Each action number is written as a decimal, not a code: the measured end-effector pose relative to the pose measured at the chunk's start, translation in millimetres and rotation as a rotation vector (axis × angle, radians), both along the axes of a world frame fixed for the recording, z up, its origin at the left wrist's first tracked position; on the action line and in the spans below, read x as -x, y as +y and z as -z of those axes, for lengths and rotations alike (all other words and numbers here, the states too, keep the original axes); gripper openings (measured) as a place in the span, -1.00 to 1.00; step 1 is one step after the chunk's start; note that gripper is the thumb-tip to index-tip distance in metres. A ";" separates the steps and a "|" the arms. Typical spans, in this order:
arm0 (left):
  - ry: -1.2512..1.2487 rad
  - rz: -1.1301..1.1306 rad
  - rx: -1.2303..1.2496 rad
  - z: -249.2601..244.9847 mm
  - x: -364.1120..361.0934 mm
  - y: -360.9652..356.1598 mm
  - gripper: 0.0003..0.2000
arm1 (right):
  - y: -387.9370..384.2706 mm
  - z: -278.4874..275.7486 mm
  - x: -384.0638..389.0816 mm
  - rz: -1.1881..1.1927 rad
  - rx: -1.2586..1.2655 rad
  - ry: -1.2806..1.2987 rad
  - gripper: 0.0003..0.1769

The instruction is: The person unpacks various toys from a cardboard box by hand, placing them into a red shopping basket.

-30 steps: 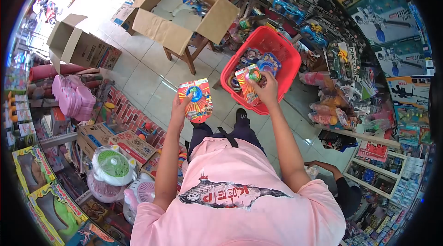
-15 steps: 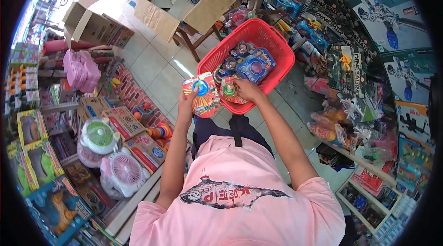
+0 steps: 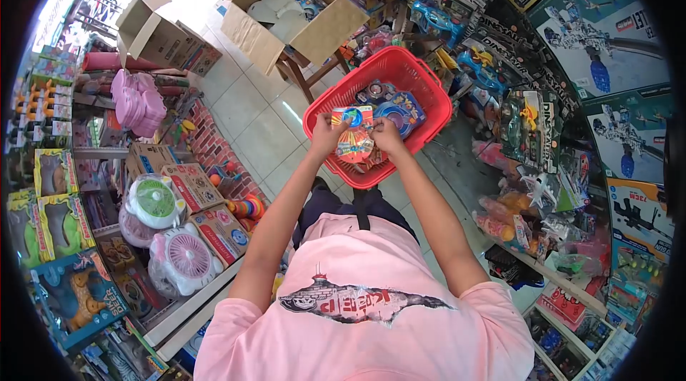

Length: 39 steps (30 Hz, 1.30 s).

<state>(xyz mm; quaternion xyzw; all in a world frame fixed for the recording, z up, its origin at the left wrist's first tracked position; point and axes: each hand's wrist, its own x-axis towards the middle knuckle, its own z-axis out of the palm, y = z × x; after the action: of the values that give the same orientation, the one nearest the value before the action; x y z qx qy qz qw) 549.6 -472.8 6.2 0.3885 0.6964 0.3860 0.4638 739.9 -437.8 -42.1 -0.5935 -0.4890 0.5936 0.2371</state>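
1. Red and yellow printing is seen on the toy card (image 3: 355, 144), which is held, blue disc uppermost, above the near-left part of the basket (image 3: 431, 99).
2. Its left edge is pinched by the left hand (image 3: 326, 135). Its right edge appears to be pinched by the right hand (image 3: 388, 137); whether a second card is caught beneath cannot be told. With both sides supported, the printed face is probably being kept level and in view, and a dropped card would likely be caught by the basket.
3. Just beyond the right fingers, a blue toy pack (image 3: 405, 114) is laid inside the basket, towards its right corner. Other packs are partly covered by the hands and card.
4. Bare wall is shown along the basket's far and right edges, so more room for moving seems to be left there. At the near-left rim, clearance for the left wrist looks tighter.
5. Past the basket's far-left edge, a cardboard box (image 3: 246, 40) is carried by a wooden stool (image 3: 303, 81), apart from both hands.
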 end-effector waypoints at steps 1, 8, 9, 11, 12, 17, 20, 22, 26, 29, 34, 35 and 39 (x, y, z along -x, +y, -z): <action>0.075 0.028 0.008 18.5 2.7 6.7 -0.32 | 3.5 9.3 2.2 0.005 0.001 0.002 -0.71; 0.490 0.346 0.162 79.5 12.1 38.0 -0.34 | 8.5 47.6 21.7 -0.108 0.124 -0.434 -0.79; 0.476 0.369 0.202 71.1 10.7 38.3 -0.40 | 6.5 52.9 23.0 -0.076 0.149 -0.412 -0.78; 0.497 0.478 0.239 67.0 9.7 43.1 -0.43 | 4.5 43.7 24.6 -0.055 0.173 -0.404 -0.76; 0.521 0.582 0.280 66.3 9.8 44.6 -0.46 | 4.8 48.1 24.1 -0.049 0.169 -0.409 -0.76; 0.582 0.689 -0.278 29.5 30.6 21.4 -0.58 | 13.1 120.3 8.8 0.105 0.032 -0.331 -0.76; 0.077 0.647 -0.396 -42.9 89.2 4.8 -0.64 | 1.8 22.6 44.5 0.396 -0.339 -0.726 -0.80; -0.140 0.668 -0.241 -33.6 148.3 -7.5 -0.67 | -0.4 -40.5 90.9 0.523 -0.607 -0.444 -0.84; -0.024 0.361 -0.019 64.9 277.6 -49.0 -0.71 | 0.3 -73.5 186.4 0.368 -0.668 -0.193 -0.89; 0.144 0.228 0.141 167.2 372.2 -98.5 -0.63 | 5.8 -55.3 242.4 0.148 -0.660 -0.181 -0.88; 0.142 0.197 0.583 213.7 455.1 -176.7 -0.59 | 10.5 -50.0 278.4 -0.190 -0.637 -0.902 -0.77; 0.111 0.209 0.678 217.1 464.1 -190.7 -0.60 | 11.2 -47.7 279.9 -0.268 -0.598 -1.092 -0.78; -0.096 0.098 0.726 234.9 474.4 -248.4 -0.67 | 11.1 1.7 283.6 -0.347 -0.380 -1.227 -0.60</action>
<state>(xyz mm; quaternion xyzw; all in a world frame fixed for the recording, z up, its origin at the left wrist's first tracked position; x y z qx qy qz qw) 75.2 -721.2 -228.7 0.2132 0.7458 0.1090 0.6217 456.3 -426.7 -43.9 -0.6843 -0.7199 0.0809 -0.0828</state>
